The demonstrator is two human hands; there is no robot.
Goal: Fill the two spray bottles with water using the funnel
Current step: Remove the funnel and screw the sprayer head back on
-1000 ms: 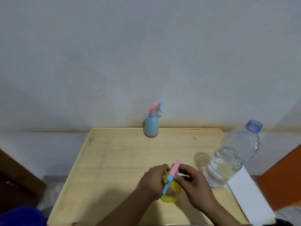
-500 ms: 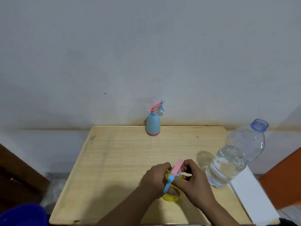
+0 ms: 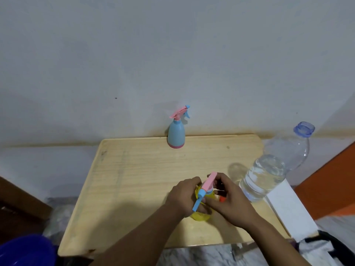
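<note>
Left hand (image 3: 184, 196) grips yellow spray bottle (image 3: 200, 215) near table (image 3: 134, 179) front; right hand (image 3: 228, 200) fingers curl round its pink/blue spray head (image 3: 206, 186). Blue spray bottle (image 3: 176, 136) upright at back edge. Water bottle (image 3: 272, 169) uncapped, approx half full, on right.

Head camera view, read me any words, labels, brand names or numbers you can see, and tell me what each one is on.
No readable text.
Blue spray bottle: no print visible.
Yellow spray bottle: mostly covered by both hands, nothing legible.
Clear water bottle: no label visible.
White box: blank on the side that shows.
</note>
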